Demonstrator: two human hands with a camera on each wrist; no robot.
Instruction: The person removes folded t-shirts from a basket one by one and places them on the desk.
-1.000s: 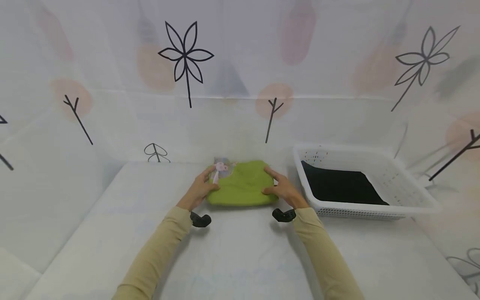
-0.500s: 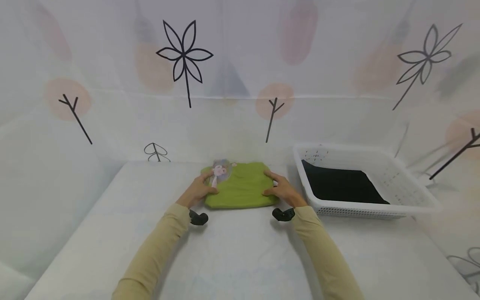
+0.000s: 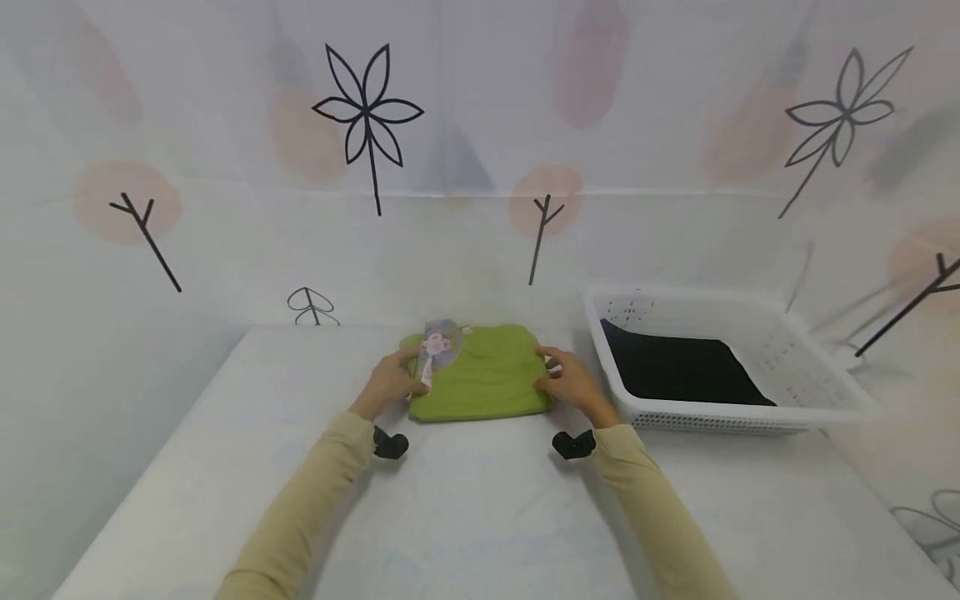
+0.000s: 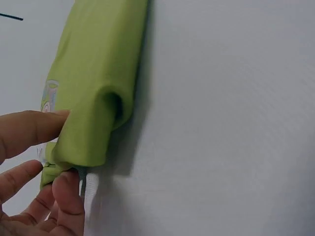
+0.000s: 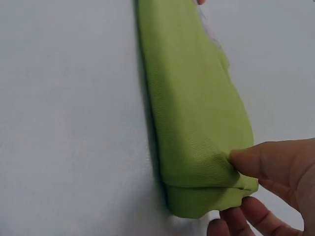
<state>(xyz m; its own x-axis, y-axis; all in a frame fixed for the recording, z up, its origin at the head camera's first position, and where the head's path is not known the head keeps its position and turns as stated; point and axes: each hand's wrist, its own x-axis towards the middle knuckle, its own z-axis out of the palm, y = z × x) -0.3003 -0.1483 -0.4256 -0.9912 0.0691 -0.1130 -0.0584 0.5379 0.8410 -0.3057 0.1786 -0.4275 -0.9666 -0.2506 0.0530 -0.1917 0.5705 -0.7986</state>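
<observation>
A folded green garment (image 3: 487,375) with a pink cartoon print at its left lies on the white table near the back. My left hand (image 3: 390,382) pinches its left end; in the left wrist view, the thumb (image 4: 34,129) presses on the top layer while fingertips sit under the loose edge, where the fabric bulges into a fold. At the opposite end, my right hand (image 3: 573,382) pinches a corner, thumb (image 5: 251,161) on top and the other fingers curled below the hem. The undersides of the layers are hidden.
To the right stands a white perforated basket (image 3: 817,367) with a folded black cloth (image 3: 682,367) inside. A patterned white curtain (image 3: 465,250) rises behind the table (image 3: 480,508). Dark wrist devices (image 3: 573,445) hang under both wrists.
The garment's front edge has come slightly nearer and its top looks flatter. My left hand has shifted a little left and down; my right hand has moved slightly outward to the garment's edge.
</observation>
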